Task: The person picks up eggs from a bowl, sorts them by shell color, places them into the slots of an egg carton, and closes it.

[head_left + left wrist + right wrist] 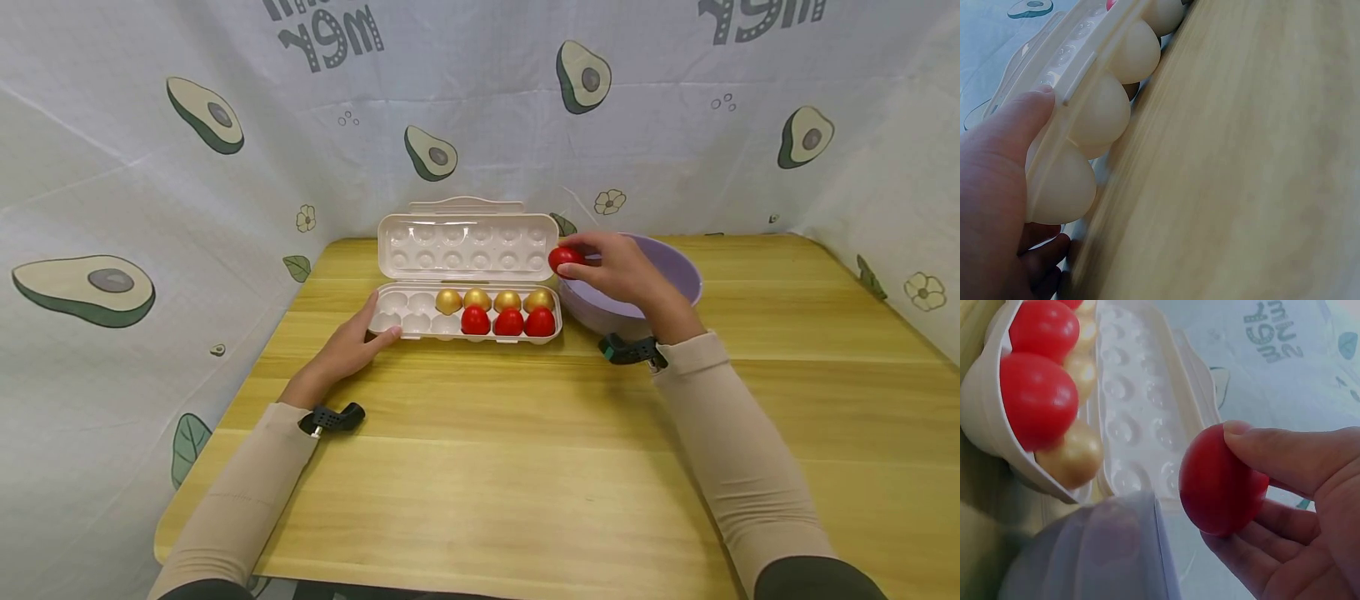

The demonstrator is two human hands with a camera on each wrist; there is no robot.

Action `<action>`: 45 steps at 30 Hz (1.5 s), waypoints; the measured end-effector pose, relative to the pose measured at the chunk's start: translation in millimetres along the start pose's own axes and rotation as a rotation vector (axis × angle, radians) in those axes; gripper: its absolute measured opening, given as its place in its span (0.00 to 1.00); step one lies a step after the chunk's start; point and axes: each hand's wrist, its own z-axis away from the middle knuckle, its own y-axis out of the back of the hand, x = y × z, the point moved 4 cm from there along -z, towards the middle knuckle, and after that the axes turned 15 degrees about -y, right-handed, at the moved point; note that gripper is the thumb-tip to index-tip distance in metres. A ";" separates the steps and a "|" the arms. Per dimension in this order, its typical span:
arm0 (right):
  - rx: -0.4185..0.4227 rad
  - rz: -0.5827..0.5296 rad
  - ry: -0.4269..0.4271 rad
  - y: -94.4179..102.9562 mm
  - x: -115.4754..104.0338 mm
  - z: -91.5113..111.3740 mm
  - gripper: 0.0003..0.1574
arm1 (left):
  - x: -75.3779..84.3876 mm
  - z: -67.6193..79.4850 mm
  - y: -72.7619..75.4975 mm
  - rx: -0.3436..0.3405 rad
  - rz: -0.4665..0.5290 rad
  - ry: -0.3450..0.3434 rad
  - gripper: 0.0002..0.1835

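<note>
A white plastic egg carton lies with its lid raised at the back. Several gold eggs fill cups in the back row, and three red eggs sit in the front row, toward the right. My left hand grips the carton's left end, thumb on the front rim and other fingers curled round the end. Between the thumb and fingers of my right hand is another red egg, held above the left rim of a purple bowl. The bowl's inside is largely hidden by that hand.
The wooden table extends in front of the carton and to the right of the bowl. A white cloth printed with avocados hangs behind and at both sides. The bowl stands close against the carton's right end.
</note>
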 end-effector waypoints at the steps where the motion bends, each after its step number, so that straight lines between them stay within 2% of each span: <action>1: 0.000 -0.004 0.010 -1.5 -1.8 0.2 0.27 | -0.1 0.2 -0.1 -0.002 0.000 0.002 0.51; 18: -0.010 -0.052 0.118 -33.8 -34.1 6.6 0.25 | -1.3 -0.4 0.4 -0.004 -0.003 0.001 0.52; 27: -0.004 -0.109 0.154 -49.2 -44.7 0.8 0.25 | -1.5 -0.2 0.3 -0.006 0.001 0.004 0.51; 34: -0.058 -0.214 0.131 -67.3 -51.4 -3.7 0.25 | -1.0 0.6 1.8 -0.007 -0.003 0.005 0.51; 41: -0.094 -0.212 0.082 -84.5 -55.9 -4.8 0.26 | -1.8 0.7 0.6 -0.012 -0.012 0.000 0.51; 45: -0.093 -0.218 0.089 -92.5 -60.8 -5.8 0.26 | -1.8 0.0 0.5 -0.006 -0.004 -0.001 0.51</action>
